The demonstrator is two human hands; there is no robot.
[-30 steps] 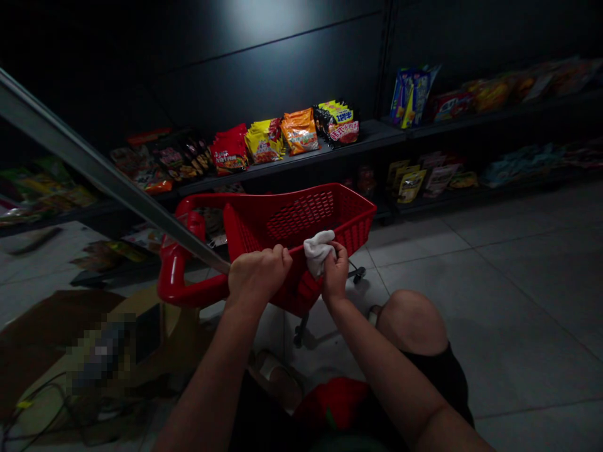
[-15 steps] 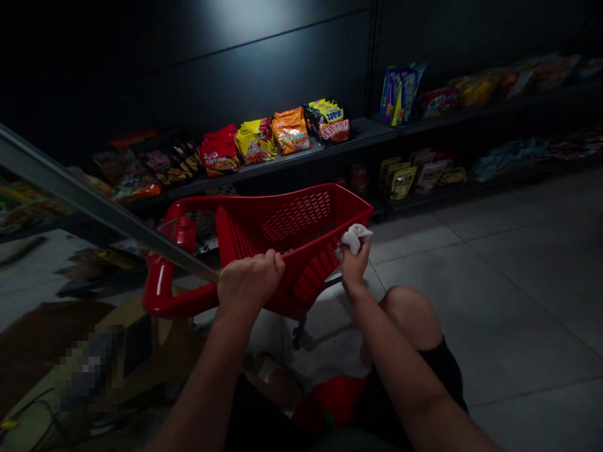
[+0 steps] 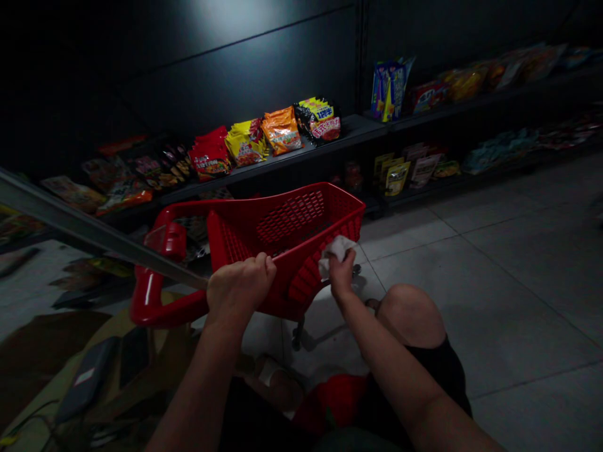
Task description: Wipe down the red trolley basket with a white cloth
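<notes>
A red plastic shopping cart (image 3: 292, 251) with slotted sides stands in front of me. My left hand (image 3: 240, 282) is closed in a fist at the near top rim, by the handle end. A grey pole (image 3: 108, 232) slants from the left edge across the cart's handle, its lower end hidden at that fist. In my right hand (image 3: 342, 270) is a crumpled white cloth (image 3: 340, 246), pressed against the outer near side of the basket, toward its front end. The fingers are wrapped into the cloth and partly hidden.
A dark shelf (image 3: 362, 127) carries noodle packets (image 3: 247, 143) and other snack bags behind the cart. At lower left, a dark phone-like object (image 3: 88, 380) lies on a tan surface. My bent knee (image 3: 412, 314) is at right, above the tiled floor (image 3: 513, 282).
My right hand has slid the cloth down and left, from the top rim onto the basket's side. My left hand stays at the same place on the cart. The view has shifted slightly.
</notes>
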